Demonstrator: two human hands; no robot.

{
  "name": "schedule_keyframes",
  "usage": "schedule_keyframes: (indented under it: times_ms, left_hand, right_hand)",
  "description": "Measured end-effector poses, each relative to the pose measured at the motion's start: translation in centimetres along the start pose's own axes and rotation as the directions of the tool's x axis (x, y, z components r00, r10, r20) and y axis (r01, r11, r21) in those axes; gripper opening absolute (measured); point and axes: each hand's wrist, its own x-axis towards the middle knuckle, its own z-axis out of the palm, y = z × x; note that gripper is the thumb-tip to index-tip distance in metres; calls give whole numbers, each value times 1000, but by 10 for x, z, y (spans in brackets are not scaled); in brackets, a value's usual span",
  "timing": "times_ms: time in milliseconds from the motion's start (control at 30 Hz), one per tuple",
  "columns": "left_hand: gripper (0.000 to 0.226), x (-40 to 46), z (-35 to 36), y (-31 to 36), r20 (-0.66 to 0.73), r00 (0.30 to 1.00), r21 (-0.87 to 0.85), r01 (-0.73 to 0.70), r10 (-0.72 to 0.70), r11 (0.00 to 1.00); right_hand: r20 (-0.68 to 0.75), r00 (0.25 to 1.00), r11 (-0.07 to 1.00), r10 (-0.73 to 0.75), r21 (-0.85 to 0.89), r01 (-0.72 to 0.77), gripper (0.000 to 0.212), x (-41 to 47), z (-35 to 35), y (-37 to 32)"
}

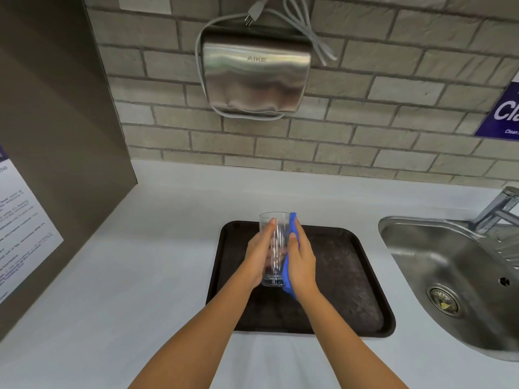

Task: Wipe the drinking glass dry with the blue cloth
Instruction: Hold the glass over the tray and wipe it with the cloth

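Observation:
A clear, tall drinking glass (275, 242) is held upright above the dark brown tray (351, 290), rim up. My left hand (259, 254) wraps its left side, thumb near the rim. My right hand (302, 259) presses the blue cloth (289, 273) flat against the glass's right side. The cloth runs from the rim down past the base, mostly hidden under my palm.
The tray lies on a white counter (157, 265). A steel sink (438, 265) with a tap (497, 209) is at the right. A steel wall unit (257, 77) with a loose cord hangs on the brick wall behind. A grey side panel (64, 153) with a notice stands left.

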Motion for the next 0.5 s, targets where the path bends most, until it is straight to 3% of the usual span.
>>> schedule_keyframes:
  times_ms: [33, 100, 167, 267, 367, 467, 500]
  left_hand:
    - [61, 0, 0, 1, 14, 1000, -18, 18, -17, 1000]
    - [61, 1, 1, 4, 34, 999, -27, 38, -37, 999]
    - [61, 3, 1, 6, 25, 999, -33, 49, -48, 998]
    - [65, 5, 0, 9, -4, 997, -49, 74, -74, 996]
    - [67, 5, -1, 8, 51, 996, -9, 76, -75, 997]
    - [67, 3, 1, 9, 61, 994, -41, 92, -89, 995]
    - [67, 4, 1, 10, 53, 995, -42, 86, -84, 995]
  right_hand:
    - [4, 995, 992, 101, 80, -101, 39, 5, -2, -3]
    - [-3, 992, 991, 126, 52, -126, 37, 5, -1, -9]
    - [-25, 999, 993, -20, -113, 17, 42, -3, 4, -14]
    - [13, 965, 875, -262, -419, 243, 46, -14, 13, -9]
    - [15, 969, 911, -246, -339, 236, 41, -3, 7, -11]
    - [-25, 983, 881, -182, -447, 152, 39, 13, -2, -17]
    - [-21, 985, 924, -173, -350, 155, 40, 10, -3, -17]
